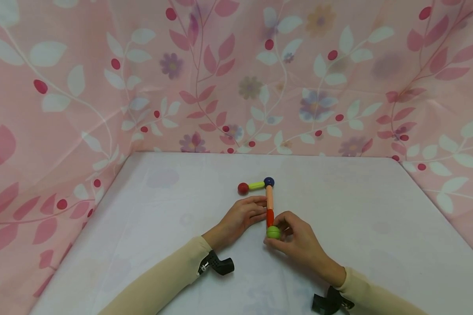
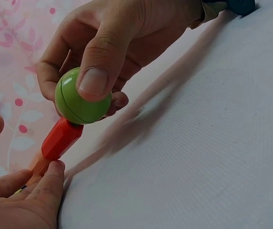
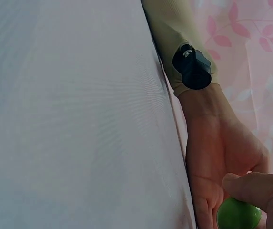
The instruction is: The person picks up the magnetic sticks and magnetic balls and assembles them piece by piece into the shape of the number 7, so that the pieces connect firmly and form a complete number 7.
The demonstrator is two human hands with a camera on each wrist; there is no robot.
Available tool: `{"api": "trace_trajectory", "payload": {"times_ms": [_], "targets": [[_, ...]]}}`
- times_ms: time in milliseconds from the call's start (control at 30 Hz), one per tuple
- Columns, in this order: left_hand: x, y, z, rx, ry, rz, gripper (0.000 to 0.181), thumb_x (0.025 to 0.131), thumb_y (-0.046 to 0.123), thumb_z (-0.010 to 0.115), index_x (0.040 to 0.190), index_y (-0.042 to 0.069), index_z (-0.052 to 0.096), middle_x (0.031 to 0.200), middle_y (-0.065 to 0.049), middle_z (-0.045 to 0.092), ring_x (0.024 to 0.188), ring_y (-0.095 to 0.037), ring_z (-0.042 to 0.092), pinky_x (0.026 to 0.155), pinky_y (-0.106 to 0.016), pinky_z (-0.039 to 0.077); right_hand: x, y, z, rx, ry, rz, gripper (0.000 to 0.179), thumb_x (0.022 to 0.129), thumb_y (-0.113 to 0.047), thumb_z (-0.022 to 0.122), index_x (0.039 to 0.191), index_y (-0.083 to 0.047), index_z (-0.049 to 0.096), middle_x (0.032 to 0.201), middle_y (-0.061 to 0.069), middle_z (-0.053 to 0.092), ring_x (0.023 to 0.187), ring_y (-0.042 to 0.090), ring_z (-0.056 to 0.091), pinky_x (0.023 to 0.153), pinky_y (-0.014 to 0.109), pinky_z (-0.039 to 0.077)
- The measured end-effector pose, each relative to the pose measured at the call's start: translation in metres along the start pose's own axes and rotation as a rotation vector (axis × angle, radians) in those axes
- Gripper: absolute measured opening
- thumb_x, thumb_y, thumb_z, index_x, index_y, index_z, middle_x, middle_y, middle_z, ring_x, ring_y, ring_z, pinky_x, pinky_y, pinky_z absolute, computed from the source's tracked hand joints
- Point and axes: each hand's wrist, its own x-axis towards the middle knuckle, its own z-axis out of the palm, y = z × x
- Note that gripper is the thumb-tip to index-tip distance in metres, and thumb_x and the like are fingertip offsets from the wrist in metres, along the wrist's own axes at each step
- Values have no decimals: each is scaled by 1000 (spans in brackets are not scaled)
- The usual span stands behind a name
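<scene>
A jointed chain of toy balls and rods runs over the white table. Its red ball (image 1: 243, 188), yellow-green rod (image 1: 256, 186) and dark blue ball (image 1: 269, 182) lie farthest away. From the blue ball, a light orange rod (image 1: 270, 197) leads toward me to a red rod (image 1: 270, 217), which meets a green ball (image 2: 81, 98). Thumb and fingers of my right hand (image 1: 301, 240) pinch that green ball. Beside the orange and red rods, my left hand (image 1: 239, 218) touches them with fairly straight fingers, its thumb apart in the left wrist view.
The white cloth-covered table (image 1: 161, 218) extends around both hands. Behind and beside it hangs a pink floral curtain (image 1: 228, 78). Black wrist devices are worn at the left cuff (image 1: 217, 264) and the right cuff (image 1: 331, 301).
</scene>
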Motion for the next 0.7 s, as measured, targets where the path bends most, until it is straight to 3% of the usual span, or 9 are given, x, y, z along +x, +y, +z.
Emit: {"api": "trace_trajectory", "payload": {"times_ms": [700], "targets": [[1,-1,-1,-3,-16,7,52,100,7,53,149,-8,46,148,-22,52,127,-28,57,112,-44,42,-2,0,5,35,-12,25,47,75,-5,95,106,-7,60,95,-4,62,75,13,62,65,29,58]]}}
